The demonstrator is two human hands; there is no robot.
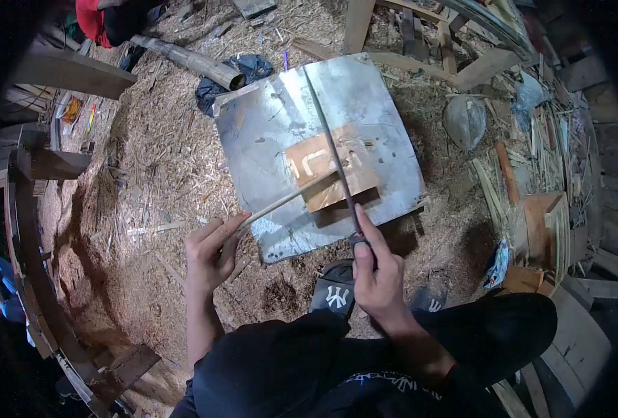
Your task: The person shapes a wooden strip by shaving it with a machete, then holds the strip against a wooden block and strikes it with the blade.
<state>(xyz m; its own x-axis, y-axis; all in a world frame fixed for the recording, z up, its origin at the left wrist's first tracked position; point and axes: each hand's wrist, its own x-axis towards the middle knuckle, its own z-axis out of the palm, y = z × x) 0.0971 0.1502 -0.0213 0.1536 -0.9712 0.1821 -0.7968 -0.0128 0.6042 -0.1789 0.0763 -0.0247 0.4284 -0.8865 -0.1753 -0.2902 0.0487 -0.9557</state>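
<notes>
My left hand (213, 252) is closed on the near end of a thin pale wooden stick (288, 198), which slants up to the right. My right hand (377, 272) grips the dark handle of a long thin blade (328, 132) that points up and away. The stick's far end meets the blade over a brown wooden block (319, 198). That block lies on a scuffed metal-grey board (253, 157). Pale marks and a small slot show on the block's top.
Wood shavings (155, 139) cover the ground. A pipe (204, 66) and a black plastic bag (253, 67) lie behind the board. Curved timber (27, 230) runs along the left. Wood scraps (507, 174) lie right. A person in red (93, 21) is at the top left.
</notes>
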